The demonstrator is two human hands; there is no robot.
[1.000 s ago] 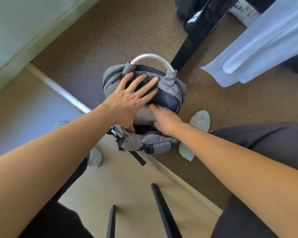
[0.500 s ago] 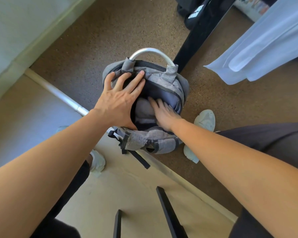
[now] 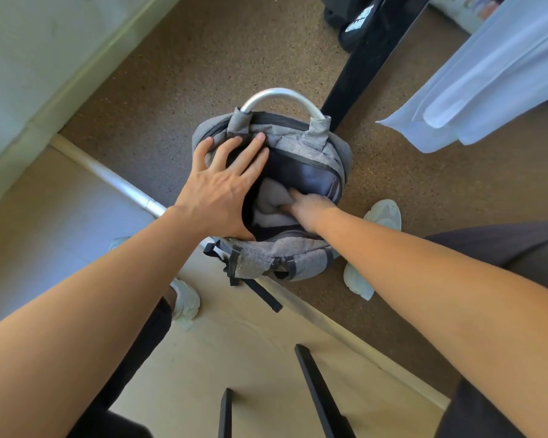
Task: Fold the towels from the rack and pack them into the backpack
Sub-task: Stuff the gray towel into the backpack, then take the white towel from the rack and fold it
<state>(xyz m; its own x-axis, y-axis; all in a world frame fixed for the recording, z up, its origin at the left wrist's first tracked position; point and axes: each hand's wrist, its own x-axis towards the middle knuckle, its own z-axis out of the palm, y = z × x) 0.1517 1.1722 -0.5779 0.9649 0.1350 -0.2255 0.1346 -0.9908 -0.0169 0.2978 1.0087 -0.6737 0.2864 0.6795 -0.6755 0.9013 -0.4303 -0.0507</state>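
The fingertips of the right hand (image 3: 307,208) are sunk out of sight between a soft grey towel (image 3: 271,197) and the dark lining, so it cannot be told whether they curl or press flat. The towel lies inside the open top of a grey fabric backpack (image 3: 307,143) standing on the brown speckled carpet floor (image 3: 203,74). The left hand (image 3: 217,191) lies spread, fingers straight and apart, on the backpack's left rim below its curved silver handle (image 3: 282,94). The frame cuts off a pale blue cloth (image 3: 487,74) at the upper right.

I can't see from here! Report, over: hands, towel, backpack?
Left hand spread flat on backpack rim, holding it open. Right hand inside, pressing grey towel down, fingertips hidden. Nothing blocking the opening.
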